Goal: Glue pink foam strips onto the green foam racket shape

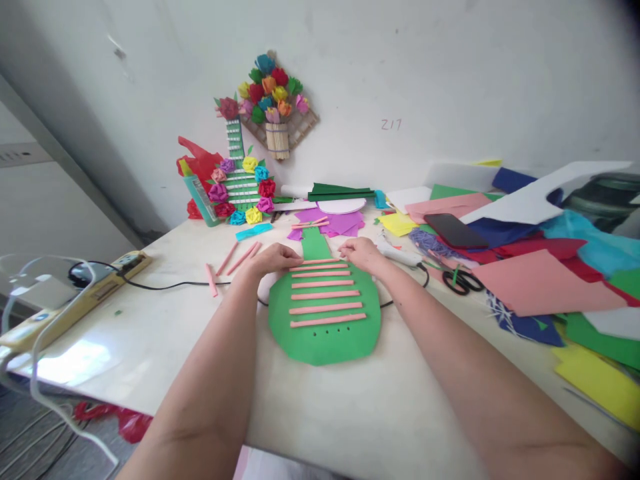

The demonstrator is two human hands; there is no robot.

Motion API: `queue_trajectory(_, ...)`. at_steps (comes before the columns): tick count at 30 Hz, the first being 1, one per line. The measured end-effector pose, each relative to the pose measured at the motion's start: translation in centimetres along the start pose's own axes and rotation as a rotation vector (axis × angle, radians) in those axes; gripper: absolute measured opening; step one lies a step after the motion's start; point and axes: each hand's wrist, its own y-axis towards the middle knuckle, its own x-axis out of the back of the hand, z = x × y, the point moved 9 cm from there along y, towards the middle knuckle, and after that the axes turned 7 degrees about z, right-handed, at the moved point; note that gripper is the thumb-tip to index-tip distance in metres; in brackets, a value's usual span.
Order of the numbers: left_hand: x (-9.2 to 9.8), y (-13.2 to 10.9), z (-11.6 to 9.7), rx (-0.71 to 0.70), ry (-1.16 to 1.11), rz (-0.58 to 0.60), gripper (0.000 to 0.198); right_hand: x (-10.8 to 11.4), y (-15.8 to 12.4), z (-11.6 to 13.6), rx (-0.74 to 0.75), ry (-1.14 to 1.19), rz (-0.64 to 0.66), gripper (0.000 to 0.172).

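Note:
A green guitar-shaped paper cutout (325, 347) lies on the table with its neck pointing away from me. Several pink paper strips (326, 295) run across its body in parallel rows, above a line of small dark dots. My left hand (278, 259) pinches the left end of the topmost pink strip (323, 262), where the neck meets the body. Close to that strip's right end, my right hand (361, 255) has its fingers drawn together; whether they grip anything is hidden. More loose pink strips (241, 258) lie left of the cutout.
A flower-decorated green guitar (242, 179) stands against the wall beside a glue bottle (199, 193). To the right are scissors (463, 280), a phone (456, 231) and piled coloured paper (545, 283). A glue gun (400, 253) with a black cord rests behind my right arm. A power strip (75, 303) sits left.

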Motion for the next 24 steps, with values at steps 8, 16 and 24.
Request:
queue_trajectory(8, -0.34, 0.11, 0.31, 0.019, -0.023, 0.037, 0.037, 0.42, -0.59, 0.45, -0.004, -0.082, -0.003, 0.024)
queue_trajectory(16, -0.48, 0.18, 0.23, 0.019, -0.048, 0.053, 0.035, -0.01, -0.91, 0.6, -0.026, -0.189, 0.058, 0.029)
queue_trajectory(24, -0.56, 0.48, 0.94, 0.036, -0.071, 0.058, 0.038, -0.46, -0.95, 0.29, -0.038, -0.232, 0.103, 0.035)
